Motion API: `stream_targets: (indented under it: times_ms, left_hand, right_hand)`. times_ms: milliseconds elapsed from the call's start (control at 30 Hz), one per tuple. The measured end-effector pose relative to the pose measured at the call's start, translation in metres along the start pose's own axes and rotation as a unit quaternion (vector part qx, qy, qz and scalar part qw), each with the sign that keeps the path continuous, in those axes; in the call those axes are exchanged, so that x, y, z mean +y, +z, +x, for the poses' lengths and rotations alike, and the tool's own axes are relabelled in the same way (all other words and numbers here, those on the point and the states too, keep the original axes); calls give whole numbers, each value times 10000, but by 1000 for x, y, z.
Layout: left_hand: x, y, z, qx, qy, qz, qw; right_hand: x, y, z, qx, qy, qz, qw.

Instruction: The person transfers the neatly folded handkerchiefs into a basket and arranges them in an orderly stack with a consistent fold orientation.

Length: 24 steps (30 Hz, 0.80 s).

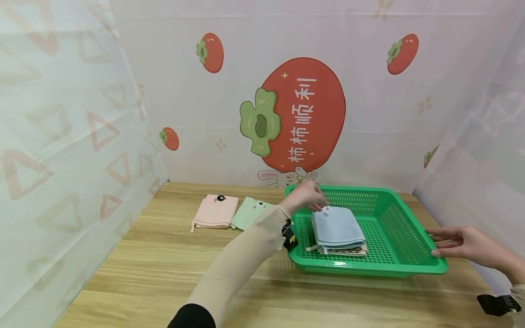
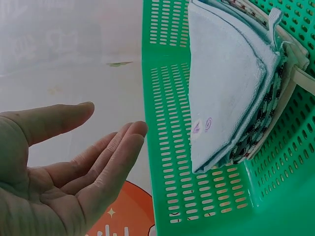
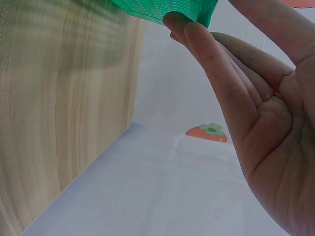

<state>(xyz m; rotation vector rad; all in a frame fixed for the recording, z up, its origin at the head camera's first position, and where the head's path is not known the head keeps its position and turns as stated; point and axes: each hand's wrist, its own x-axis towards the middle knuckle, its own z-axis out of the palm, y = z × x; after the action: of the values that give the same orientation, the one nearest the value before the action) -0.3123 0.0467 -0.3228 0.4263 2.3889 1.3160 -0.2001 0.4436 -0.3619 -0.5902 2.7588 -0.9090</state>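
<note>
The left hand [image 1: 305,197], empty and with thumb apart, is the nearer one to the blue cloth [image 1: 338,228], which lies rightward and below.

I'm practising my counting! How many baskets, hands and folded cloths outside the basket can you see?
Green basket: 1
Hands, a left hand and a right hand: 2
Folded cloths outside, a pink cloth and a green cloth: 2
Total: 5
</note>
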Motion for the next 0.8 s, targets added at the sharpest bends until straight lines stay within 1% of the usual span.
stream_targets:
  times_ms: [167,300,400,467,633,800]
  left_hand:
    - [-2,-2,-1,129,23,43,9999]
    - [-4,-5,-2,151,143,-36,9998]
    - [-4,-7,-5,176,244,-3,9995]
    - [-4,-9,-7,212,260,-15,9994]
    - [-4,-12,-12,279,274,-268,9989]
    - [-7,-16,-14,305,405,-428,9978]
  right_hand:
    - [2,1,0,-10,-51,60,10000]
    - [2,1,0,-4,-64,76,10000]
    - [2,1,0,4,-42,72,10000]
    - [2,1,0,-5,-1,65,10000]
    - [2,0,0,-23,16,61,10000]
    - [4,0,0,-7,-31,13,10000]
